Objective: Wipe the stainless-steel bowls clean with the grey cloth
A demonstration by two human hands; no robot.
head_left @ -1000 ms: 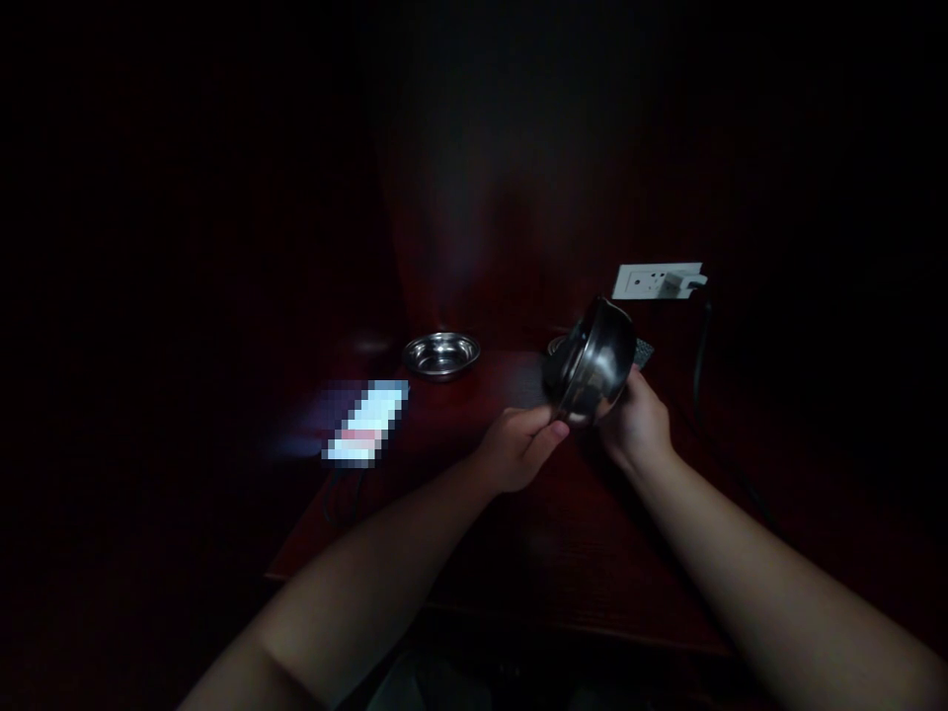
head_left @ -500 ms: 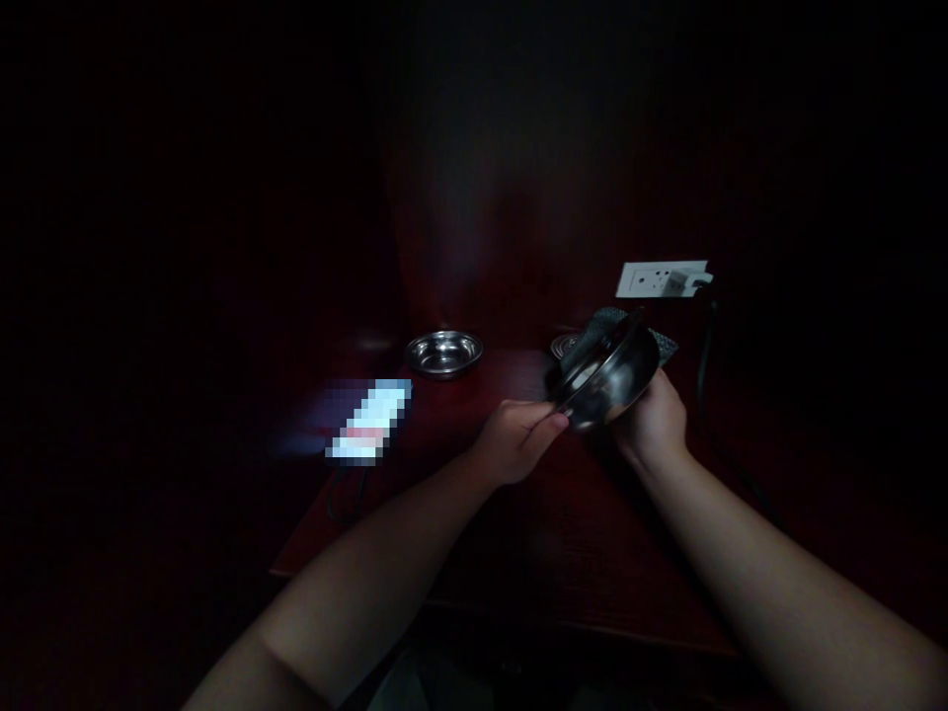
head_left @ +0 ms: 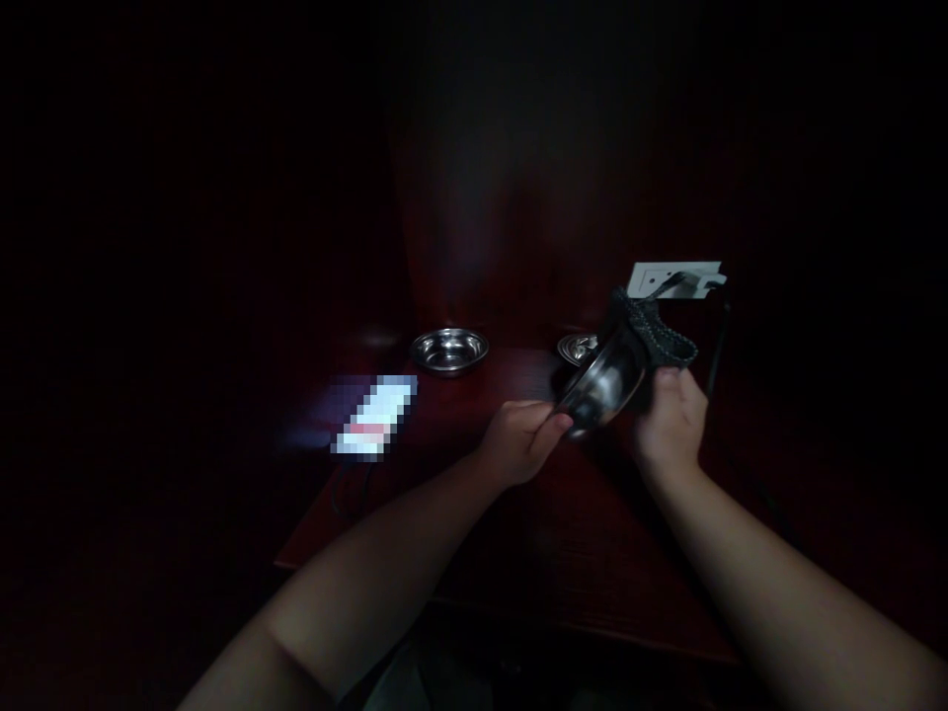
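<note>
A shiny metal bowl (head_left: 603,390) is held tilted on its side above the table. My left hand (head_left: 524,442) pinches its near left rim between thumb and fingers. My right hand (head_left: 672,420) is closed on a dark grey textured cloth (head_left: 656,331), which lies against the upper right side of the bowl's outside. Part of the cloth hangs past the fingers toward the wall socket. The bowl's inside is turned away from me and mostly hidden.
Another metal bowl (head_left: 449,353) stands upright at the back of the dark red table (head_left: 518,553). Metal dishes (head_left: 574,348) sit partly behind the held bowl. A lit, blurred-out phone (head_left: 375,418) lies at left. The wall carries a white socket plate (head_left: 673,280) with a plug.
My right hand has moved slightly right, and the cloth has shifted from the bowl's inside and far side to its outer side. My left hand keeps its hold on the rim.
</note>
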